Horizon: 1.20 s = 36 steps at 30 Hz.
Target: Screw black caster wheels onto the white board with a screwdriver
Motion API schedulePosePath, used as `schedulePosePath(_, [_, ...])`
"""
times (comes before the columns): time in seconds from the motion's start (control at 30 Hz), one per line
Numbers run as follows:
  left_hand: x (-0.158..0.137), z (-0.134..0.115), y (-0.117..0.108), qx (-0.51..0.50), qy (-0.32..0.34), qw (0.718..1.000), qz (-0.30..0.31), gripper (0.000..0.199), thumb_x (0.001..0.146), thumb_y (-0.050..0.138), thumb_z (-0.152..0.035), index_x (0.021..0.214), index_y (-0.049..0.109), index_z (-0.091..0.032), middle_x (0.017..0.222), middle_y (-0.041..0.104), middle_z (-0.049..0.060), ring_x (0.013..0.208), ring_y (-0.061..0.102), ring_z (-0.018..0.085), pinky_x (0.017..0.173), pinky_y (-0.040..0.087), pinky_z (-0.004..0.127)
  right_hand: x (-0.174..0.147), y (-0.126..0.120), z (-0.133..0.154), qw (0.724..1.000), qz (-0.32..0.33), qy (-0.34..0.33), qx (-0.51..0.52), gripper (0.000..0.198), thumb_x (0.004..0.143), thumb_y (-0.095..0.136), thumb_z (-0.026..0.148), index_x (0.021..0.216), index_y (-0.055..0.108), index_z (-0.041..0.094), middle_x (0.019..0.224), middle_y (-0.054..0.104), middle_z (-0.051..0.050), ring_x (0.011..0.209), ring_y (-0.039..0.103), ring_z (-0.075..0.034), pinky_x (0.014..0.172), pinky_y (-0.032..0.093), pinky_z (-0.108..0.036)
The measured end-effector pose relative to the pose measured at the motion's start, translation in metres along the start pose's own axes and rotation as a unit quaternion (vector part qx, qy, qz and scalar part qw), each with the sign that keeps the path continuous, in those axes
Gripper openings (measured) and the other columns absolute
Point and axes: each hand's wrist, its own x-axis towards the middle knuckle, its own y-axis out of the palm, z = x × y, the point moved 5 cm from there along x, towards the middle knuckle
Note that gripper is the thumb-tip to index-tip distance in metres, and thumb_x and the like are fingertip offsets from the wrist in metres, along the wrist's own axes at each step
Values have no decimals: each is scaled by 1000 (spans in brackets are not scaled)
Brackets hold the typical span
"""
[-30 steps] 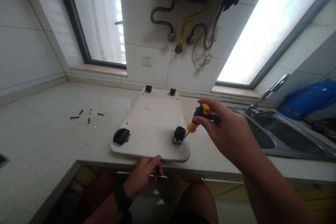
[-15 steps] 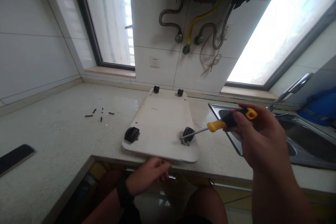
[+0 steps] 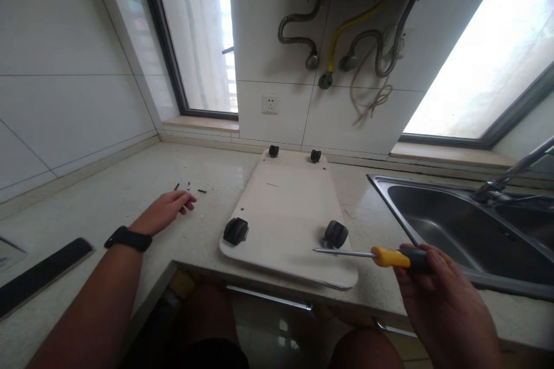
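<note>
My right hand (image 3: 445, 294) grips the dark, yellow-banded handle of a screwdriver (image 3: 385, 257). Its shaft points left across the near right corner of a white board (image 3: 285, 225), with the tip beside a black caster (image 3: 336, 234) there. A second near caster (image 3: 236, 231) sits at the board's left corner, and two more stand at the far end. My left hand (image 3: 167, 211), wearing a black wristband, is over the counter left of the board, fingers loosely stretched. Just beyond its fingertips lie small dark screws (image 3: 202, 191); some may be hidden beneath the hand.
A steel sink (image 3: 392, 225) with a faucet (image 3: 515, 176) lies to the right. At the left a long black object (image 3: 47, 274) rests on the counter (image 3: 142, 167). Pipes (image 3: 298, 37) hang on the tiled wall behind, near a socket (image 3: 269, 104).
My left hand has gone from the board's front edge to the screws on the left. My right hand has lowered, bringing the screwdriver tip away from the right caster. The view has shifted left.
</note>
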Motion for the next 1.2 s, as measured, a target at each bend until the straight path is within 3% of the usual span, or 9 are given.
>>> schedulePosePath(0.1, [41, 51, -1, 60, -46, 995, -70, 54, 97, 40, -46, 118, 73, -10, 110, 79, 16, 97, 74, 30, 87, 58, 40, 1, -10, -1, 999, -25, 16, -11, 35, 67, 93, 40, 95, 76, 26, 100, 76, 0, 92, 73, -16, 73, 66, -21])
schedulePosePath(0.23, [73, 86, 2, 136, -75, 981, -114, 53, 90, 49, -37, 127, 72, -7, 126, 75, 22, 117, 69, 37, 103, 52, 48, 4, -19, 1, 999, -49, 12, -16, 36, 65, 93, 41, 95, 77, 28, 103, 77, -1, 94, 73, -17, 73, 66, -20])
schedulePosePath(0.37, [98, 97, 10, 188, -55, 973, -120, 50, 86, 53, -34, 125, 75, -11, 124, 76, 20, 118, 68, 36, 108, 48, 45, 3, -20, 2, 999, -45, 12, -26, 40, 63, 94, 43, 96, 77, 28, 104, 77, 0, 90, 73, -17, 69, 66, -19])
schedulePosePath(0.57, [114, 92, 18, 208, -24, 972, -104, 36, 85, 59, -38, 104, 81, -17, 114, 77, 16, 111, 67, 31, 105, 46, 38, 3, -16, 1, 999, -42, 6, -30, 34, 68, 92, 41, 96, 77, 28, 103, 77, -1, 88, 74, -16, 68, 65, -18])
schedulePosePath(0.77, [105, 74, 14, 165, -11, 978, -125, 28, 83, 63, -39, 89, 78, -16, 104, 78, 16, 107, 68, 31, 97, 48, 35, 3, -12, 4, 998, -51, 11, -28, 40, 62, 95, 42, 95, 77, 28, 102, 77, -1, 85, 74, -17, 65, 65, -19])
schedulePosePath(0.9, [85, 49, 9, 105, 2, 984, -146, 41, 90, 57, -48, 107, 75, -15, 105, 79, 13, 98, 71, 28, 89, 53, 34, 2, -8, 3, 999, -36, 15, -30, 42, 60, 95, 45, 94, 77, 28, 101, 77, -1, 82, 73, -16, 63, 64, -18])
schedulePosePath(1.0, [53, 14, 7, 49, 32, 986, -157, 48, 92, 57, -58, 114, 72, -18, 107, 78, 8, 93, 70, 24, 85, 54, 32, -2, -3, 2, 999, -27, 18, -42, 45, 57, 96, 47, 92, 76, 27, 96, 77, -2, 78, 72, -16, 62, 64, -18])
schedulePosePath(1.1, [8, -32, 12, -92, 64, 982, -154, 44, 85, 72, -59, 106, 73, -20, 101, 77, 6, 85, 68, 23, 81, 55, 33, -6, 4, 1, 999, -9, 15, -46, 47, 56, 96, 49, 91, 75, 27, 93, 76, -2, 75, 71, -16, 61, 64, -19])
schedulePosePath(1.2, [-37, -77, 31, -182, 98, 974, -96, 36, 82, 80, -52, 96, 74, -20, 97, 76, 6, 90, 70, 24, 86, 56, 35, -10, 8, -1, 999, 8, 15, -41, 45, 58, 96, 48, 91, 75, 26, 93, 76, -2, 73, 71, -16, 59, 63, -20])
